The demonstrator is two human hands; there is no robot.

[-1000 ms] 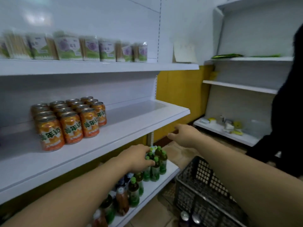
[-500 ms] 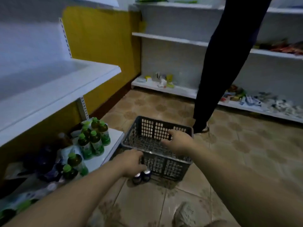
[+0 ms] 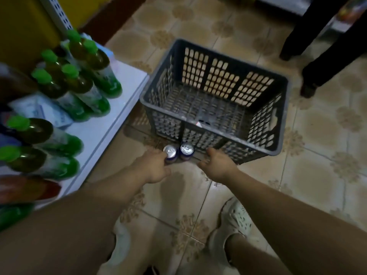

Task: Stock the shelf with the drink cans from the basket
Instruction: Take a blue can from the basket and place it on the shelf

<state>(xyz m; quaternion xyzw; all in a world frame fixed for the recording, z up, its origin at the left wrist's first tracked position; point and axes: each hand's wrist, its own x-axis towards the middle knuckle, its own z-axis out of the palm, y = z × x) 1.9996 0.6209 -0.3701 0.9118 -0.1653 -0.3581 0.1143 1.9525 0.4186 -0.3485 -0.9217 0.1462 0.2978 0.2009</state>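
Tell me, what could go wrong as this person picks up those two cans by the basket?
1. The left can and right can stand close together. The left hand, at the left can's side, could knock one into the other and tip both.
2. The right hand is open and holds nothing. A hurried grab might push the right can against the basket.
3. The left arm passes near the bottles on the low shelf and could bump one on rising.

free: floor tiles (image 3: 188, 187) before cans (image 3: 187, 149) | blocked: basket (image 3: 198, 135) wall behind
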